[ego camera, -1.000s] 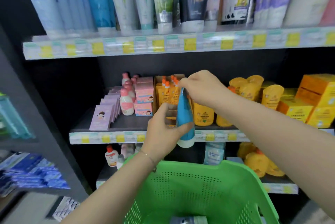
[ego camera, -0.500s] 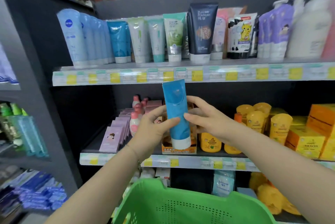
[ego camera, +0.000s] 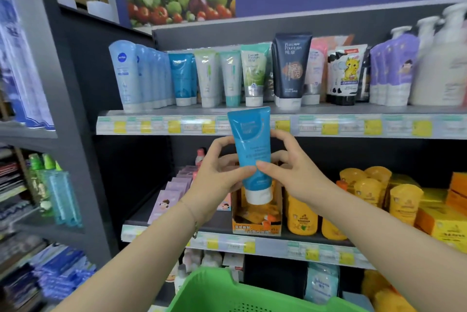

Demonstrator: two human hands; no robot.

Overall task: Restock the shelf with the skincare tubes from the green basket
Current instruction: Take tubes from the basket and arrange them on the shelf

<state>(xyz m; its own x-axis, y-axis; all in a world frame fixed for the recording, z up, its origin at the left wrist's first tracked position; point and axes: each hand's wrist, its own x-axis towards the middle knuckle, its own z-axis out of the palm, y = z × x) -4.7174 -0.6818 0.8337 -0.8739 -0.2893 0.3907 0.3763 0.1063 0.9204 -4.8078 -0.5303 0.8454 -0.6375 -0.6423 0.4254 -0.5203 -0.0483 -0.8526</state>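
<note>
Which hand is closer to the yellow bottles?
Right. The right hand is just above the yellow bottles; the left hand is farther away, across the blue tube.

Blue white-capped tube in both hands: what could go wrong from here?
The left hand and right hand pinch the blue plastic white-capped tube in mid-air; it could slip. The matching blue tubes stand packed between neighbours on the top grey shelf, so squeezing it in might topple them.
</note>
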